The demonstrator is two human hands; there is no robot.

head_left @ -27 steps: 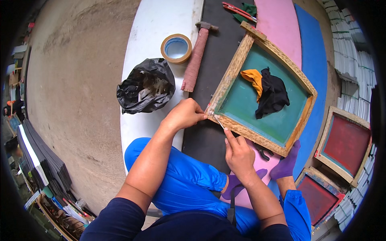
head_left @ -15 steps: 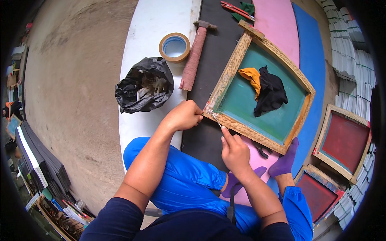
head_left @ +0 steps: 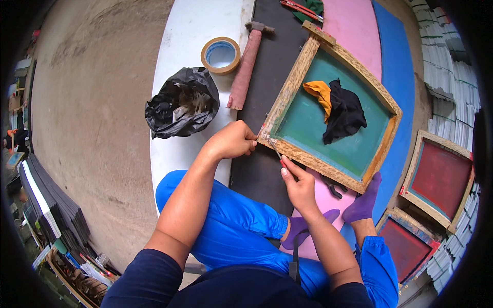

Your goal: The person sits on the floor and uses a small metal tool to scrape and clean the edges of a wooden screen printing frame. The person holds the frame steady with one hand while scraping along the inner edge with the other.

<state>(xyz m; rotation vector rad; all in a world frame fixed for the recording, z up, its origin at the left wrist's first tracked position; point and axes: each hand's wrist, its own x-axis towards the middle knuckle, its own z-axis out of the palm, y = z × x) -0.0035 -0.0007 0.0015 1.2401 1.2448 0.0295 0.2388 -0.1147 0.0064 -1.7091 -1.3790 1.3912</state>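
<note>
Nearest, on the body side of the wooden frame [head_left: 319, 166], are the person's blue trousers [head_left: 231, 220] and purple socks [head_left: 365, 200]. Just short of the frame's near rail is the right hand [head_left: 299, 187]; its grip pinches a slim tool [head_left: 282, 163] with a bit of red on its handle, and the thin shaft points at the frame's near left corner. Whether the tip touches the wood is too small to tell. The left hand [head_left: 235, 139] is at that same corner, its fingers curled and the thumb and forefinger at the edge; I cannot tell whether this grip pinches the wood or only rests against it. The frame lies tilted across black [head_left: 277, 66], pink [head_left: 354, 36] and blue [head_left: 400, 66] strips, with a pair of black handles [head_left: 336, 191] poking out by its near rail.

On the frame's green mesh [head_left: 303, 115] lies a crumpled black cloth [head_left: 345, 115] with an orange one [head_left: 319, 92] against its left side. Left of the frame are an open black plastic bag [head_left: 159, 120], a roll of brown tape [head_left: 222, 71] and a hammer [head_left: 245, 69] with a wrapped handle. To its right lean two red-meshed frames [head_left: 440, 177] beside white stacks [head_left: 459, 87]. Beyond its far left corner lie a red tool [head_left: 303, 10] and green cloth [head_left: 317, 7].
</note>
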